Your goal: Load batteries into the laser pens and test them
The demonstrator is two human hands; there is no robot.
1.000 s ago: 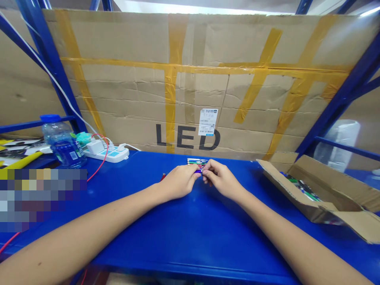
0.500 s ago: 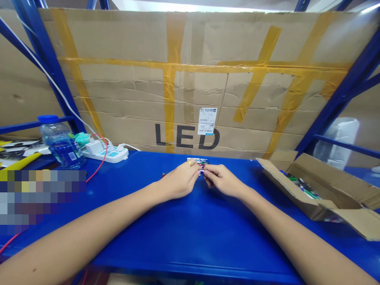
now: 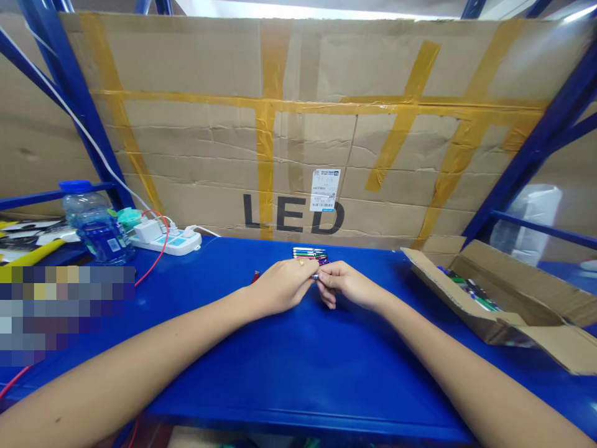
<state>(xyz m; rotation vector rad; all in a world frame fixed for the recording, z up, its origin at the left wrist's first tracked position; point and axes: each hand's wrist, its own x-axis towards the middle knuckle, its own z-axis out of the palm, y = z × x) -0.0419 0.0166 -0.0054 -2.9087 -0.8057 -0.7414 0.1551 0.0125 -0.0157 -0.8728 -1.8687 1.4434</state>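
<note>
Both my hands meet over the middle of the blue table [image 3: 298, 361]. My left hand [image 3: 282, 285] and my right hand [image 3: 347, 284] pinch a small pen-like item with a purple body and a metal tip [image 3: 318, 274] between their fingertips. Just behind the fingers lies a short row of similar coloured pens [image 3: 308, 252] on the table. A small red item [image 3: 255, 275] lies left of my left hand.
An open cardboard box [image 3: 494, 298] with more pens stands at the right. At the left are a water bottle [image 3: 96, 227], a white power strip [image 3: 168, 239] with a red cable, and yellow-black items. A taped cardboard sheet marked LED [image 3: 298, 124] closes the back.
The hands stayed together at the same spot. The fingers shifted slightly on the small pen, and the right hand turned a little so its fingers curl underneath.
</note>
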